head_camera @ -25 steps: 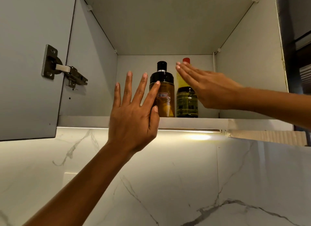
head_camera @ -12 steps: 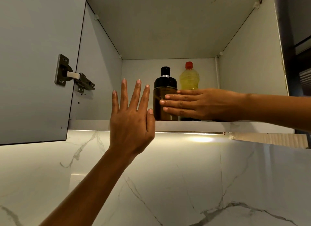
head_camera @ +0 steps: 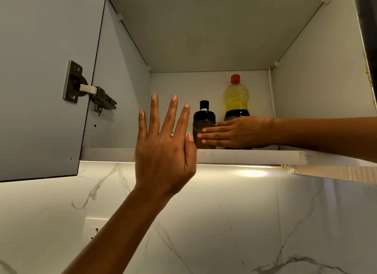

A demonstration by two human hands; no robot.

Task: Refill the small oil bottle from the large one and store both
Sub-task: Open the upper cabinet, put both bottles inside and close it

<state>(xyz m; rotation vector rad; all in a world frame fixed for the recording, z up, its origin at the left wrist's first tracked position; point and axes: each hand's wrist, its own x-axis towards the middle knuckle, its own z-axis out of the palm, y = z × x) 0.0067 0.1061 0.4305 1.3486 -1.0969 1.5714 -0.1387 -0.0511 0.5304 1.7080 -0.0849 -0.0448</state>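
In the head view we see the left hand [head_camera: 165, 151] raised in front of the cabinet shelf [head_camera: 255, 156]. Its fingers [head_camera: 154, 114] are straight and spread, released and holding nothing. The right hand [head_camera: 238, 133] reaches in from the right over the shelf edge. Its fingers [head_camera: 212, 136] are straight and close together, laid flat across the lower front of the small oil bottle [head_camera: 204, 120], grasping nothing.

The small oil bottle stands upright on the shelf, and the large oil bottle [head_camera: 236, 96] stands upright just beside it on its right; we cannot tell whether they touch. The right hand covers the large bottle's base.

We see open shelf room to the left of the small bottle, up to the cabinet's side wall. The cabinet door [head_camera: 40, 80] hangs open at the left on its hinge [head_camera: 89, 90]. A marble wall [head_camera: 244, 222] lies below the shelf.
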